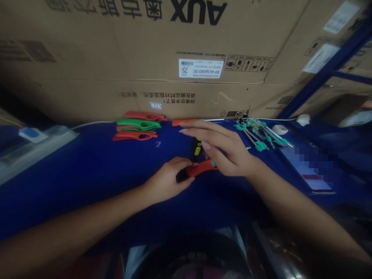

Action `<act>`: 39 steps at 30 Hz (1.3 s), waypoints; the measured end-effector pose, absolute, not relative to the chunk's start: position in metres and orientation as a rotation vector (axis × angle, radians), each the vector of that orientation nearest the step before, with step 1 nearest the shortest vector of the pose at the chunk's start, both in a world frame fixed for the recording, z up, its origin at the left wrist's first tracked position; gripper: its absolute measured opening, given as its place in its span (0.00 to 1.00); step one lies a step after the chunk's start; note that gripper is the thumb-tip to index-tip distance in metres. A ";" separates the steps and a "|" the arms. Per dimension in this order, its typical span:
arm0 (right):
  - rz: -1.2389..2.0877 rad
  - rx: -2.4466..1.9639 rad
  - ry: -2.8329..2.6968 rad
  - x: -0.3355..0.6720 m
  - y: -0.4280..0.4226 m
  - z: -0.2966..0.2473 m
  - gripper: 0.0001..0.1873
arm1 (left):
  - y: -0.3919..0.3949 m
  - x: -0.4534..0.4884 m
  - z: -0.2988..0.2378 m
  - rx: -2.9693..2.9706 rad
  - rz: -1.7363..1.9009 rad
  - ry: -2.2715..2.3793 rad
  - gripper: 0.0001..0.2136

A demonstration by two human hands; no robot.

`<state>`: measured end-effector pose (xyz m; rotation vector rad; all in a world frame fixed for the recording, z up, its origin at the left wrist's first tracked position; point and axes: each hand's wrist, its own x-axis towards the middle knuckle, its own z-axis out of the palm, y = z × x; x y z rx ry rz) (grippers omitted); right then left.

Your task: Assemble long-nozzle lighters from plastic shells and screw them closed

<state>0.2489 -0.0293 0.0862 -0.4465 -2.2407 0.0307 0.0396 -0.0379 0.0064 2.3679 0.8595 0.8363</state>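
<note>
My left hand (167, 180) is closed around the black end of a red plastic handle (202, 168), which lies low on the blue-covered bench (87, 170). My right hand (221, 147) is spread just above that handle, holding nothing I can see. Under its fingers stands a black-and-yellow tool handle (196, 150), partly hidden. Beyond the hands lie several red and green plastic handles (136, 126) in a loose stack. An orange-red handle with a metal shaft (183, 123) lies behind my right fingers.
Several metal rods with teal fittings (258, 135) lie to the right, near a white tape roll (279, 129) and a phone (308, 168) with a blurred screen. A large cardboard carton (145, 58) stands along the back edge, with a blue shelf frame (328, 69) at right.
</note>
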 end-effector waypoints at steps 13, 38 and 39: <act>0.022 -0.414 -2.144 0.243 -0.034 0.086 0.12 | -0.038 0.040 0.007 2.353 0.829 0.865 0.11; 0.189 -0.430 -2.254 0.245 -0.037 0.094 0.18 | -0.037 0.039 0.005 2.361 0.851 0.833 0.12; 0.212 -0.407 -2.225 0.244 -0.037 0.094 0.16 | -0.037 0.040 0.005 2.358 0.850 0.834 0.11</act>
